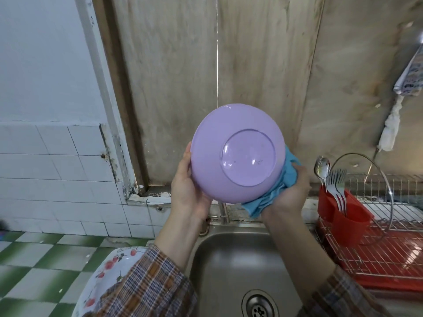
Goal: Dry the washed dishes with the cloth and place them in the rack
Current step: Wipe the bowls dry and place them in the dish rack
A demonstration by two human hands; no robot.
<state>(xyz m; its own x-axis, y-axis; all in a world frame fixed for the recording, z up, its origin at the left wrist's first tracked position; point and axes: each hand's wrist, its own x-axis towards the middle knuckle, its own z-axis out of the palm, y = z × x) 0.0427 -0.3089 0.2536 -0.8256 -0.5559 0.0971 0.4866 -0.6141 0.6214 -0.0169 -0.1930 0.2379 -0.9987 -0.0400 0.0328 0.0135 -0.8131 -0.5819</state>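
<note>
Plainly, the glossy lilac bowl [238, 152] shows its round base; left hand [185, 191] grips its rim, right hand [290, 193] clutches blue cloth [263, 202].

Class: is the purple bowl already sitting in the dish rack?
No, the purple bowl is held above the sink, apart from the rack.

Desk [242, 226]: steel top, sink [229, 259] sunk into it. Right of the sink, a red tray [393, 282] lies on the desk and carries the wire rack [389, 255]. A red cutlery holder [343, 216] sits at the rack's left end. Left of the sink: floral plate [103, 271], support not visible.
</note>
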